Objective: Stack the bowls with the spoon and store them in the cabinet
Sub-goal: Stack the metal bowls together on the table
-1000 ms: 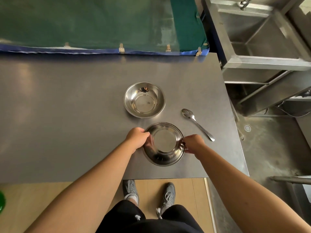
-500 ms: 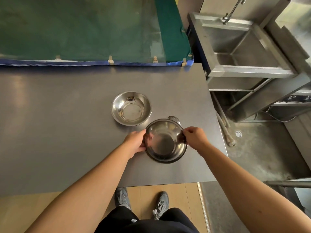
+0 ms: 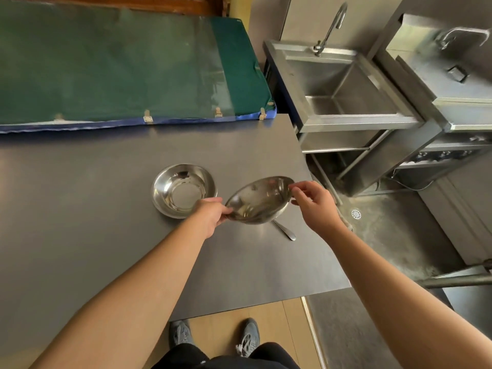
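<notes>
I hold a steel bowl (image 3: 259, 200) in the air above the steel table (image 3: 93, 209), tilted toward me. My left hand (image 3: 210, 218) pinches its near-left rim and my right hand (image 3: 312, 203) pinches its far-right rim. A second steel bowl (image 3: 183, 190) rests upright on the table just left of the held one. The spoon (image 3: 285, 230) lies on the table under the raised bowl; only its handle end shows.
A green padded mat (image 3: 119, 67) with a blue edge borders the table's far side. A steel sink with a tap (image 3: 343, 83) stands to the right, past the table's right edge. More steel equipment (image 3: 452, 75) sits at far right. My feet show below the near edge.
Both hands have lifted the near bowl off the table and tilted it. It now hangs over the spoon and covers the spoon's head. The camera has swung to the right.
</notes>
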Demonstrator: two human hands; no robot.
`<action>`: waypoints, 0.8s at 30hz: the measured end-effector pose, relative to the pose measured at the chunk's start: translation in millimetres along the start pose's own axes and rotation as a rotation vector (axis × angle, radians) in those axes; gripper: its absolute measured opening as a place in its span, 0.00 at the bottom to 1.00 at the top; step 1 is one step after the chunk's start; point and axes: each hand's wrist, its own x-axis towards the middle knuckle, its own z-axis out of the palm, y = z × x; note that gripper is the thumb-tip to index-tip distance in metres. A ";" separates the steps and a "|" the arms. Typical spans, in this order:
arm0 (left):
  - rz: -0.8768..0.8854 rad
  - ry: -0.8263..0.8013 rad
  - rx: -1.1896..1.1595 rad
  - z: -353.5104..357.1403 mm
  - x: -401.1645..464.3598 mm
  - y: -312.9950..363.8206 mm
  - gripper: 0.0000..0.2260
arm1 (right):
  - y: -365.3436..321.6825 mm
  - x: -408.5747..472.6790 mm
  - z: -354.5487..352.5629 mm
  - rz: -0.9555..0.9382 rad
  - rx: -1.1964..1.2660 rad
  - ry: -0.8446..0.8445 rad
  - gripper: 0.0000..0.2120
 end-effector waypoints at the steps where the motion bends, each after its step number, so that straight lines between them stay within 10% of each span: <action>1: 0.032 0.010 0.019 -2.7 2.6 3.3 0.27 | -2.1 0.4 2.0 0.028 0.038 0.015 0.06; 24: 0.316 0.178 0.373 -161.5 48.9 77.6 0.15 | -56.5 66.3 169.8 0.316 0.156 -0.168 0.18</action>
